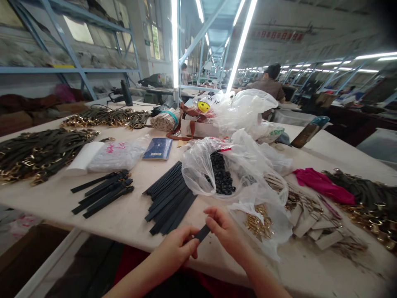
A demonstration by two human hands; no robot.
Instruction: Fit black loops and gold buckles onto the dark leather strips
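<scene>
A short black strap (202, 234) is pinched by my left hand (181, 245), thumb on top and fingers curled under. At the strap's upper end my right hand (223, 228) closes its thumb and fingertips; they cover that end. Just beyond my hands a fanned stack of flat black straps (170, 198) lies on the table. An opened clear plastic bag holds small black pieces (221, 174). Right of my right hand, small gold-coloured metal parts (259, 221) lie on clear plastic. Several black straps with end fittings (107, 190) form a pile on the left.
Strap bundles with gold buckles (46, 153) cover the table's far left, near a blue booklet (158, 149). Plastic bags (245, 109) bulge at the back. Pale tags (322, 227), a magenta cloth (322, 185) and more buckled straps (369, 198) lie right. A person (269, 85) sits beyond.
</scene>
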